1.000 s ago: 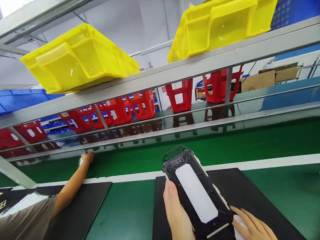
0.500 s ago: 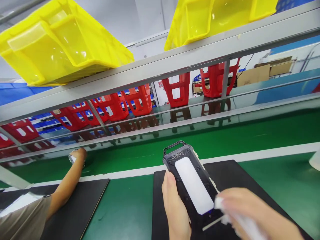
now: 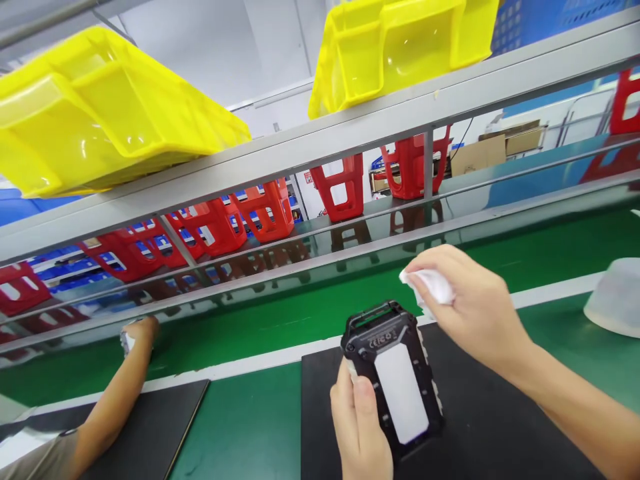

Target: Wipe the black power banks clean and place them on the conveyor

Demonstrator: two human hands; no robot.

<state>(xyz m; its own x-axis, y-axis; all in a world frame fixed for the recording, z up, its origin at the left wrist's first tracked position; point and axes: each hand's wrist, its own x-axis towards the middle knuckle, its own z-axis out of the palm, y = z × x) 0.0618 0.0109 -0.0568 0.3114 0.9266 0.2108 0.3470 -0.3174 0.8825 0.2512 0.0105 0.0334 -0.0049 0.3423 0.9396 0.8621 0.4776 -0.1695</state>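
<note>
My left hand [image 3: 363, 420] is wrapped round the lower left side of a rugged black power bank [image 3: 377, 373]. A long white panel [image 3: 403, 393] runs down its face, with pale printed marks above the panel and a carry loop at the top end. It is held tilted above a black mat [image 3: 480, 400]. Up and to the right, apart from the power bank, my right hand [image 3: 465, 300] pinches a crumpled white cloth [image 3: 434, 287]. Part of the cloth is hidden inside the fingers.
A co-worker's arm [image 3: 110, 393] reaches across the green belt [image 3: 280, 317] at left, over another black mat [image 3: 150, 427]. A translucent white bowl [image 3: 615, 300] stands at right. Yellow bins [image 3: 115, 113] sit on the grey rail [image 3: 280, 153]; several red baskets [image 3: 270, 213] stand behind.
My right hand has lifted the cloth from the power bank's lower end to above its top right. The power bank has turned more upright and shifted slightly right.
</note>
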